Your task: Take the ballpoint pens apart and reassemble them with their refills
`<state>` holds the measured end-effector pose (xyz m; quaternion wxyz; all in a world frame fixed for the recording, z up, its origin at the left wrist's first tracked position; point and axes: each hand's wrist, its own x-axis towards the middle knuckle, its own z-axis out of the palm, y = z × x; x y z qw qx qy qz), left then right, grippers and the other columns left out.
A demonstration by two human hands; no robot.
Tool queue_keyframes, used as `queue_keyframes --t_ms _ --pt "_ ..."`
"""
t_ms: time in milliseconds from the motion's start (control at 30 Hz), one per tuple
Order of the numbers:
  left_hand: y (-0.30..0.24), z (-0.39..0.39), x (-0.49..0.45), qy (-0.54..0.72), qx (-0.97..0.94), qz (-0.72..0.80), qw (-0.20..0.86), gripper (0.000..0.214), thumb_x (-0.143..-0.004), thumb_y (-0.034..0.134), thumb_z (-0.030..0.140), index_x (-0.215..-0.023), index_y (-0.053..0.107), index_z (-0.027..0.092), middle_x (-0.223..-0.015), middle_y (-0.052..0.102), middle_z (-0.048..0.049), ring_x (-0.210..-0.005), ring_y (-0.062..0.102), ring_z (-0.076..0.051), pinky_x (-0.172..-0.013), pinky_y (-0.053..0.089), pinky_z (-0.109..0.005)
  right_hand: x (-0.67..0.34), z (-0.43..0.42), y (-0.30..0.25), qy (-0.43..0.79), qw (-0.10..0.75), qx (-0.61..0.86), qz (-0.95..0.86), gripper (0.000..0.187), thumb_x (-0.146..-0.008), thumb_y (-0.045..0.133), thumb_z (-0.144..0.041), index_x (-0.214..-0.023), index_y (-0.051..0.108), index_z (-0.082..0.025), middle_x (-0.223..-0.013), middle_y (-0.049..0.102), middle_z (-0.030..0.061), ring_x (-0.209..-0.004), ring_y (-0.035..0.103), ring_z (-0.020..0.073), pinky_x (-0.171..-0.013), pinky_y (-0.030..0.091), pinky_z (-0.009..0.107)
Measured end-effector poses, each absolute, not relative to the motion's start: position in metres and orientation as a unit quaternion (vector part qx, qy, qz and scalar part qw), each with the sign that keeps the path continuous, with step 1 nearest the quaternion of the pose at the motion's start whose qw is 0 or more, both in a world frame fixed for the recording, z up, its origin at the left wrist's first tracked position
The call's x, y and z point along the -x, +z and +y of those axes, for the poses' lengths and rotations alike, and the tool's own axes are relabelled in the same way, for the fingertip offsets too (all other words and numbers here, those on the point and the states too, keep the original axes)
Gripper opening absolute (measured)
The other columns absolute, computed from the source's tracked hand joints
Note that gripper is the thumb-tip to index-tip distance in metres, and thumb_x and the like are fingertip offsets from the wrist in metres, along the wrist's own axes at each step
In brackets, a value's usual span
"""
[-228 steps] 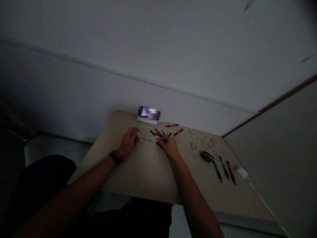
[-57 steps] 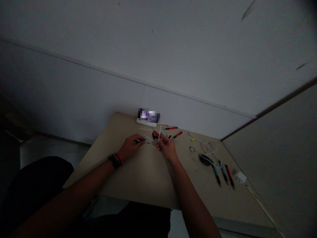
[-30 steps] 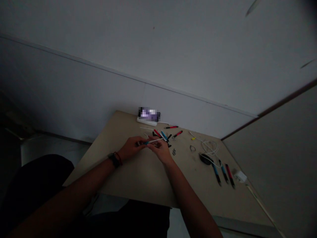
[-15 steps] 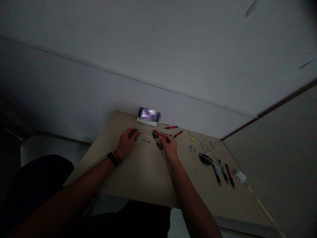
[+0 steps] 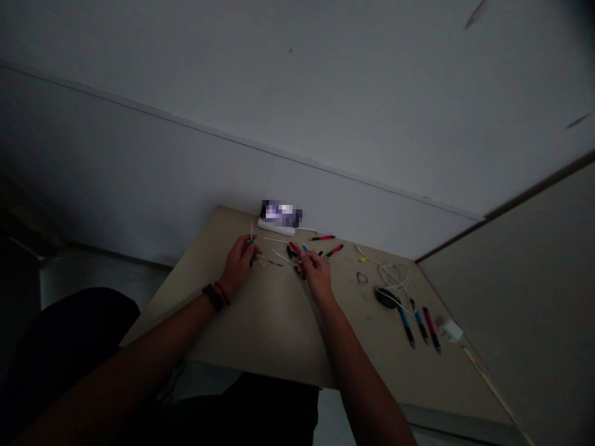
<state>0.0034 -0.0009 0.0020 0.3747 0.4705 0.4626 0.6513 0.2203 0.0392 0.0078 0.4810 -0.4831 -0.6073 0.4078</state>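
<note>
White refill [image 5: 251, 229] juts from blue barrel [image 5: 251, 240] in left hand [image 5: 238, 260]

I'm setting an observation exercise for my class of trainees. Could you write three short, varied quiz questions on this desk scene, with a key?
1. Multiple choice: what juts up above the left hand?
A) A yellow tag
B) A thin white stick
C) A coiled cable
2. True or false: the right hand rests on the black oval object.
3. Short answer: how many pens lie side by side near the white plug, and in what colours?

Key:
1. B; it rises from the blue pen part in that hand.
2. False; it is at the cluster of pen parts.
3. Three: two blue-and-black, one red-and-black.
</note>
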Motion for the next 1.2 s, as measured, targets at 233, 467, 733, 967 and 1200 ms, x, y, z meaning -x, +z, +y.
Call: queue_keyframes --t_ms 233,467,733,967,1200 --pt "0.002 -0.003 -0.003 0.650 -0.474 0.459 0.377 0.021 -0.095 0.049 0.036 -0.097 0.060 0.018 -0.062 0.045 0.0047 -0.053 0.040 -0.011 -0.050 0.031 -0.023 -0.202 0.027 -0.010 0.202 0.336 0.462 -0.796 0.024 -0.092 0.057 -0.034 -0.102 0.074 -0.019 -0.099 0.069 0.0101 -0.086 0.065 0.0214 -0.082 0.051 0.035" --pt "0.009 -0.010 -0.009 0.591 -0.545 0.481 0.351 0.028 -0.095 0.053 0.046 -0.090 0.059 0.019 -0.059 0.044 0.0058 -0.053 0.041 -0.011 -0.051 0.033 -0.022 -0.191 0.021 -0.014 0.141 0.259 0.510 -0.808 0.030 -0.093 0.056 -0.026 -0.119 0.070 -0.019 -0.119 0.061 0.0118 -0.102 0.064 0.0228 -0.093 0.051 0.034" --pt "0.011 -0.013 -0.009 0.548 -0.592 0.487 0.335 0.027 -0.094 0.052 0.041 -0.081 0.056 0.019 -0.061 0.047 0.0050 -0.055 0.043 -0.011 -0.055 0.035 -0.023 -0.189 0.028 -0.011 0.136 0.211 0.535 -0.807 0.020 -0.095 0.057 -0.022 -0.105 0.074 -0.020 -0.107 0.067 0.0096 -0.099 0.065 0.0215 -0.091 0.048 0.031" --pt "0.007 -0.012 -0.010 0.498 -0.634 0.487 0.336 0.029 -0.094 0.051 0.044 -0.083 0.059 0.019 -0.061 0.050 0.0041 -0.057 0.047 -0.013 -0.057 0.037 -0.025 -0.183 0.028 -0.004 0.121 0.172 0.560 -0.801 0.016 -0.096 0.059 -0.029 -0.101 0.071 -0.019 -0.106 0.066 0.0096 -0.096 0.065 0.0222 -0.085 0.047 0.030" --pt "0.004 -0.011 -0.009 0.506 -0.631 0.480 0.341 0.027 -0.092 0.056 0.045 -0.087 0.063 0.019 -0.061 0.055 0.0033 -0.057 0.050 -0.014 -0.057 0.038 -0.025 -0.183 0.028 -0.008 0.133 0.213 0.551 -0.796 0.010 -0.092 0.060 -0.021 -0.091 0.070 -0.018 -0.100 0.068 0.0111 -0.090 0.066 0.0235 -0.079 0.048 0.032"
